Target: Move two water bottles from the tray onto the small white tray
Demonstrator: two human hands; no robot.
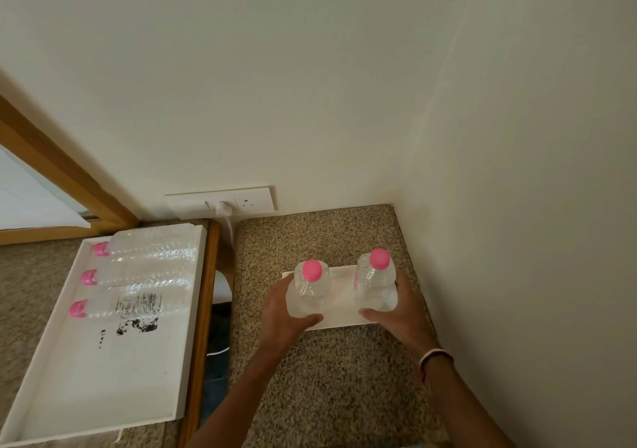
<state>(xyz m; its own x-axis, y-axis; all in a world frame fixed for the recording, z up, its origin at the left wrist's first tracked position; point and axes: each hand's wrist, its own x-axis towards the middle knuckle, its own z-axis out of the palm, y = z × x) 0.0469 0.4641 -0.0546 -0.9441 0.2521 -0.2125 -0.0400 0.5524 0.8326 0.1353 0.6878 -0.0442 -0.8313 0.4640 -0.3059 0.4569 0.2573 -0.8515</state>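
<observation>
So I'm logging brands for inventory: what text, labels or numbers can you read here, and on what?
None is readable.
Black print on the nearest lying bottle: too smeared to read.
Black marks on the large white tray floor: illegible.
The two upright bottles, in the left hand and right hand: no visible label.

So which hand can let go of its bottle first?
Probably the left hand: its bottle looks lower over the small white tray. The right hand's bottle appears higher.
</observation>
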